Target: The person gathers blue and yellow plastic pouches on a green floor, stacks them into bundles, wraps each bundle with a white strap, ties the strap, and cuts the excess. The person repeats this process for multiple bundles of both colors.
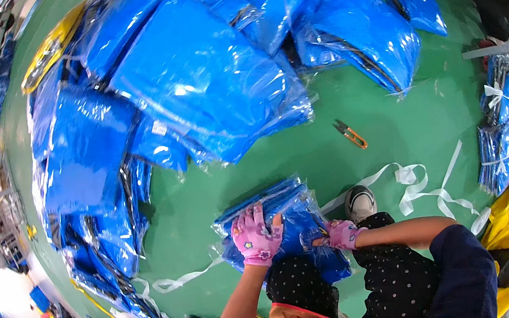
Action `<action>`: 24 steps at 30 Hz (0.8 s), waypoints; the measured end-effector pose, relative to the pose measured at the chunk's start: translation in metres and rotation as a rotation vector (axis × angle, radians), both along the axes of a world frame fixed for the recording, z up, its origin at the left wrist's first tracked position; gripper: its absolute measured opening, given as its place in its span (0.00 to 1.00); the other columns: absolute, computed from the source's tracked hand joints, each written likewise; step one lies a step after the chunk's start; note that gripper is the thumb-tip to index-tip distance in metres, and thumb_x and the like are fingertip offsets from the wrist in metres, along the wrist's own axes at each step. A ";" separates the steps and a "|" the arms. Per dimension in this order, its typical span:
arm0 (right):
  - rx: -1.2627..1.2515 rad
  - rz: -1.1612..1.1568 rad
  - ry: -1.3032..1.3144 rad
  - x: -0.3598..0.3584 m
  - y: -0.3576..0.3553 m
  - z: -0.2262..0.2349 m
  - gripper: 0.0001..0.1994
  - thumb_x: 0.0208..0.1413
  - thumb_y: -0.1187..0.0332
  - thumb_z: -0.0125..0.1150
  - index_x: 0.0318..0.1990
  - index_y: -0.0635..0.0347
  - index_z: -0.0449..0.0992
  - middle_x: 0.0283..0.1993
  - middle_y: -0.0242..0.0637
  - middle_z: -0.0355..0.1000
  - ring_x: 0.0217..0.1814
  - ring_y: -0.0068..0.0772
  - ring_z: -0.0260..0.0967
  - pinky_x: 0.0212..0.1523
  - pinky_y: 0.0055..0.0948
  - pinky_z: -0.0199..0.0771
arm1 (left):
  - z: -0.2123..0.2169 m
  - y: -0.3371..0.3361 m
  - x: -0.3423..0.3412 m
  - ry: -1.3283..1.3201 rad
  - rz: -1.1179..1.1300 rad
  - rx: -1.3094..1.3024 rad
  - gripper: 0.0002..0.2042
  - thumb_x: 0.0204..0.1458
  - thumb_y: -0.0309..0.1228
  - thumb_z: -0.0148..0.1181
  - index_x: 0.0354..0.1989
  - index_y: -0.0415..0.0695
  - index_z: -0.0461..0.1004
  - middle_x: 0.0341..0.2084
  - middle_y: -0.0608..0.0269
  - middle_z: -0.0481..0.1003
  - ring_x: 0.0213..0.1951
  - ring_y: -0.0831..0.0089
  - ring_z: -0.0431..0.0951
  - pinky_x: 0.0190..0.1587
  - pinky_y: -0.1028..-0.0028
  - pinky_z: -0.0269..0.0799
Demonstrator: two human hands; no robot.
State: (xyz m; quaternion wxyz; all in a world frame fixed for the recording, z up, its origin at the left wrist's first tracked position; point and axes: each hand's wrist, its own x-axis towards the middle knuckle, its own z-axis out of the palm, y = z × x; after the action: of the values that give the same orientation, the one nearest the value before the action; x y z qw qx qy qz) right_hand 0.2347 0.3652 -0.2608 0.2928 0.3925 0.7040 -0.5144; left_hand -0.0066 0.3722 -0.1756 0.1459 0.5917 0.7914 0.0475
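The left hand [255,239], in a pink glove, is pressing flat and open on a stack of blue plastic-wrapped packets [291,220] on the green floor [397,136]. The right hand [341,234] is gripping the stack's near edge, fingers curled. Orange snips [350,134] are lying well beyond it.

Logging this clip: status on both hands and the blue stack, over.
Left hand flat on the stack of blue bagged packs, fingers spread. Right hand gripping its right edge. White strap loose on the floor beside it.

Blue plastic-wrapped packages [201,74] heaped on green floor [396,130].
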 end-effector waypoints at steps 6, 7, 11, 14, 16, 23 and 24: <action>-0.048 -0.011 -0.010 -0.008 0.027 0.016 0.43 0.42 0.26 0.41 0.41 0.65 0.70 0.31 0.48 0.72 0.36 0.45 0.72 0.38 0.41 0.71 | -0.043 -0.009 -0.005 -0.035 -0.012 -0.016 0.23 0.41 0.49 0.53 0.41 0.46 0.73 0.38 0.56 0.72 0.41 0.55 0.70 0.46 0.57 0.61; -0.070 0.019 -0.020 -0.006 0.027 0.009 0.43 0.42 0.27 0.41 0.41 0.65 0.70 0.32 0.48 0.72 0.35 0.44 0.72 0.39 0.42 0.71 | -0.053 -0.008 -0.006 -0.045 -0.041 0.011 0.24 0.41 0.51 0.52 0.41 0.47 0.72 0.38 0.57 0.71 0.41 0.56 0.69 0.45 0.56 0.61; -0.482 0.555 0.135 -0.020 0.114 -0.001 0.39 0.47 0.31 0.41 0.40 0.65 0.70 0.30 0.44 0.70 0.30 0.40 0.68 0.40 0.42 0.71 | -0.069 -0.017 -0.016 -0.076 -0.016 0.001 0.25 0.44 0.53 0.47 0.41 0.46 0.71 0.37 0.55 0.70 0.40 0.55 0.68 0.46 0.56 0.59; -0.478 -1.118 0.488 -0.009 0.234 0.004 0.34 0.50 0.39 0.49 0.44 0.68 0.62 0.38 0.44 0.65 0.36 0.39 0.65 0.39 0.44 0.69 | -0.067 -0.025 -0.022 -0.080 0.016 -0.011 0.29 0.47 0.58 0.40 0.42 0.44 0.71 0.37 0.53 0.70 0.41 0.54 0.68 0.46 0.55 0.59; -0.422 -2.153 0.667 -0.017 0.323 0.030 0.45 0.42 0.32 0.54 0.54 0.65 0.56 0.47 0.46 0.63 0.48 0.42 0.61 0.41 0.44 0.67 | -0.057 -0.026 -0.026 -0.086 -0.009 -0.045 0.27 0.47 0.54 0.44 0.44 0.44 0.69 0.38 0.52 0.70 0.42 0.52 0.68 0.47 0.56 0.60; 0.102 -2.555 0.943 0.047 0.400 -0.035 0.25 0.52 0.49 0.57 0.50 0.61 0.70 0.51 0.36 0.69 0.49 0.36 0.64 0.52 0.33 0.62 | -0.027 0.045 -0.064 -0.444 0.327 0.258 0.22 0.52 0.37 0.52 0.50 0.35 0.63 0.43 0.42 0.68 0.44 0.49 0.69 0.48 0.59 0.64; 0.179 -2.388 0.981 0.066 0.392 -0.033 0.23 0.52 0.51 0.58 0.45 0.63 0.72 0.45 0.36 0.71 0.43 0.33 0.66 0.46 0.31 0.65 | -0.024 0.061 -0.079 -0.429 0.326 0.268 0.24 0.52 0.38 0.52 0.53 0.35 0.60 0.47 0.42 0.66 0.47 0.49 0.68 0.50 0.60 0.63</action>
State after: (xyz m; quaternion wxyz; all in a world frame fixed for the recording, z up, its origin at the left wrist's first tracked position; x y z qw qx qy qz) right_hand 0.3004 0.7568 -0.2936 -0.6593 0.5641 -0.0150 -0.4968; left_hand -0.0856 0.4328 -0.1994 0.2209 0.4474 0.8138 0.2981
